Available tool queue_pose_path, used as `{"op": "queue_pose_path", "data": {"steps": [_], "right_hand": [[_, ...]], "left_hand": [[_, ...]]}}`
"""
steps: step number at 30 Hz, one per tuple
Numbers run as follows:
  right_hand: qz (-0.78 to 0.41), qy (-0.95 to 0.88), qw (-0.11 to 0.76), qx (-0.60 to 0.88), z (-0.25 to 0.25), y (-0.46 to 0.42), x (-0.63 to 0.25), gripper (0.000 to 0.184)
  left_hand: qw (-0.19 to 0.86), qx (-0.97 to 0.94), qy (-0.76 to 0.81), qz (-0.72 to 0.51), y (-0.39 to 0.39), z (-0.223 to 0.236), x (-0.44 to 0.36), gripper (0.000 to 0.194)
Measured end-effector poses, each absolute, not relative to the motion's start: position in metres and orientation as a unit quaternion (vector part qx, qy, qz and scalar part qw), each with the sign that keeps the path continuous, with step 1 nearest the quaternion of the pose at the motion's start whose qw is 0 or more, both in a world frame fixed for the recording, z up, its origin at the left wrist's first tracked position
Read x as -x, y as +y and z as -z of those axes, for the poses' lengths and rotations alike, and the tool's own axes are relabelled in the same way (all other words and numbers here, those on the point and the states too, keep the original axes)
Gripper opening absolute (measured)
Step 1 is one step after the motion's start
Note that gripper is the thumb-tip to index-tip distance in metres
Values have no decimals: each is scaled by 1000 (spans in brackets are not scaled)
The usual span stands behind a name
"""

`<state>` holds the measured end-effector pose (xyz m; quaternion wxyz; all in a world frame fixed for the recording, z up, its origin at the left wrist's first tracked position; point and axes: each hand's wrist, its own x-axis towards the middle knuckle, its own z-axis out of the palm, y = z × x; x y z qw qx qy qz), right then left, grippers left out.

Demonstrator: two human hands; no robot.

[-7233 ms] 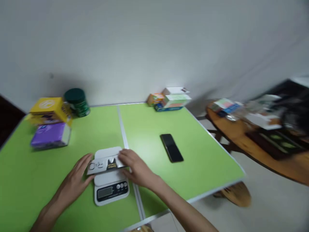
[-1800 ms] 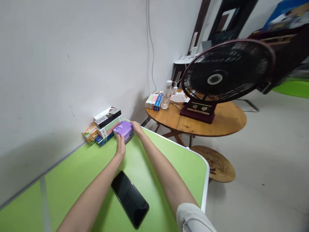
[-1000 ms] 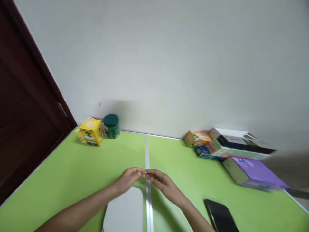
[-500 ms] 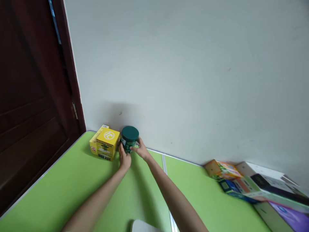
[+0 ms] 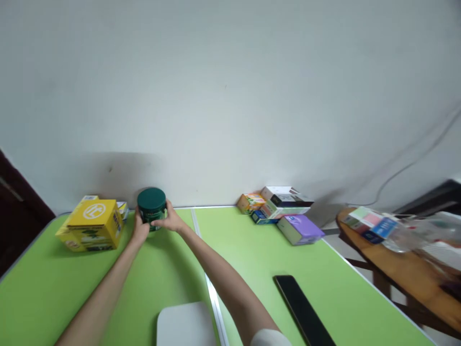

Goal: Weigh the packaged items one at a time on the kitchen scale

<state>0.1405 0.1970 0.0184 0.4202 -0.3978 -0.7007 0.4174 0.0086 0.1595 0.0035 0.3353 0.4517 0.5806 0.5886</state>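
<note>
A dark green lidded jar point(image 5: 151, 201) is between my two hands near the wall, at the back of the green table point(image 5: 173, 274). My left hand point(image 5: 139, 229) grips its left side, and my right hand point(image 5: 170, 219) wraps its right side with the thumb across the front. Whether the jar's base touches the table I cannot tell. Just left of it stand yellow boxes point(image 5: 95, 226), the front one with a white round logo on top. A small pale box point(image 5: 123, 209) shows between them and the jar.
Several small boxes, one orange point(image 5: 249, 203) and one white and black point(image 5: 284, 198), lie along the wall to the right, beside a purple pack point(image 5: 301, 228). Nearer are a black phone-like slab point(image 5: 300, 307) and a white rounded object point(image 5: 185, 326). A wooden stool point(image 5: 403, 274) holds more packages.
My view has swung right, bringing the black slab and the wooden stool into sight. Both hands still hold the green jar, now a little farther from the yellow boxes.
</note>
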Motion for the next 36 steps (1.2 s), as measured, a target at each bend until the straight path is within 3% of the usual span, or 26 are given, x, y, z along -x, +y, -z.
{"op": "queue_pose_path", "data": {"steps": [5, 13, 20, 26, 30, 36], "right_hand": [[-402, -692, 466, 378, -42, 156, -159, 103], [-363, -686, 450, 442, -108, 6, -230, 84], [-345, -707, 381, 485, -84, -93, -246, 87], [-352, -714, 364, 484, -58, -113, -243, 94], [-355, -705, 377, 485, -58, -121, -263, 101], [-363, -623, 464, 514, -48, -134, -309, 87]], "left_hand": [[378, -485, 564, -551, 119, -29, -32, 91], [488, -595, 460, -442, -22, -95, -45, 101], [596, -542, 458, -376, -130, -67, -47, 93], [599, -529, 444, -405, -147, -35, -48, 91], [514, -541, 503, -436, -146, -38, -32, 94], [439, -482, 583, -486, -142, -50, 7, 100]]}}
